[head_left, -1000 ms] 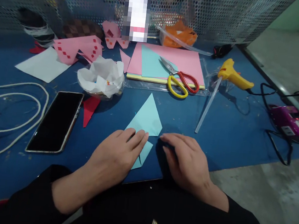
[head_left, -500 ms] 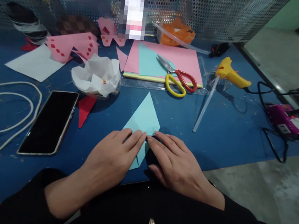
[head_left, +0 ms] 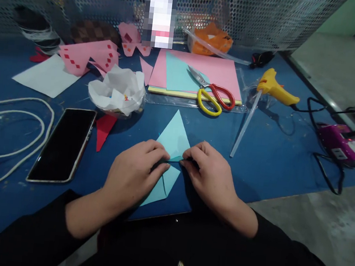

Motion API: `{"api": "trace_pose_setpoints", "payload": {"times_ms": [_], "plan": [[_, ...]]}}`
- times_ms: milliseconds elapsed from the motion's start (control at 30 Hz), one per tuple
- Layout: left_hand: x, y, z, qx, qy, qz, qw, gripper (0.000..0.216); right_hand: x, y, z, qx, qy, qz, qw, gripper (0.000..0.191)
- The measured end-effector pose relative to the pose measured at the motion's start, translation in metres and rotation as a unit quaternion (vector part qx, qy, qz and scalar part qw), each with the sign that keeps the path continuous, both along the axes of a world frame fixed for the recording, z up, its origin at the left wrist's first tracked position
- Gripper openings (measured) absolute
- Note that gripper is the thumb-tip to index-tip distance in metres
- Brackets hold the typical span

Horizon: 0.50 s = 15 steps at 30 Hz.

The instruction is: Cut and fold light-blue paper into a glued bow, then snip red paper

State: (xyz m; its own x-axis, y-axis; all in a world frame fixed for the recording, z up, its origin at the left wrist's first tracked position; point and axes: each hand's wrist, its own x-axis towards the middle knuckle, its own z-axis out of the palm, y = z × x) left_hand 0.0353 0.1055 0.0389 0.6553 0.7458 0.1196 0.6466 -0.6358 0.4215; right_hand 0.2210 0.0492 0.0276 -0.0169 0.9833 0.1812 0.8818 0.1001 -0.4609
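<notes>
Light blue folded paper is set at the centre of the frame, on the blue desk. Its right corner is pinched between the thumb and fingers of the right hand; its left side is gripped by the fingertips and thumb of the left hand. Scissors are laid on stacked sheets at upper centre. A yellow glue gun is seen at upper right, and a phone is placed flat at left.
</notes>
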Motion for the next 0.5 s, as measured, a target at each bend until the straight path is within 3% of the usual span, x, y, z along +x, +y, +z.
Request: {"api": "trace_pose_setpoints", "payload": {"times_ms": [133, 500], "plan": [[0.0065, 0.0053, 0.0017, -0.047, -0.008, 0.020, 0.999, 0.007, -0.0028, 0.0035, -0.0046, -0.002, -0.029, 0.000, 1.000, 0.006], [0.0101, 0.0087, 0.0038, -0.063, 0.013, 0.021, 0.998, 0.015, -0.0081, 0.0084, -0.0082, -0.003, -0.092, -0.009, 0.996, 0.016]]}}
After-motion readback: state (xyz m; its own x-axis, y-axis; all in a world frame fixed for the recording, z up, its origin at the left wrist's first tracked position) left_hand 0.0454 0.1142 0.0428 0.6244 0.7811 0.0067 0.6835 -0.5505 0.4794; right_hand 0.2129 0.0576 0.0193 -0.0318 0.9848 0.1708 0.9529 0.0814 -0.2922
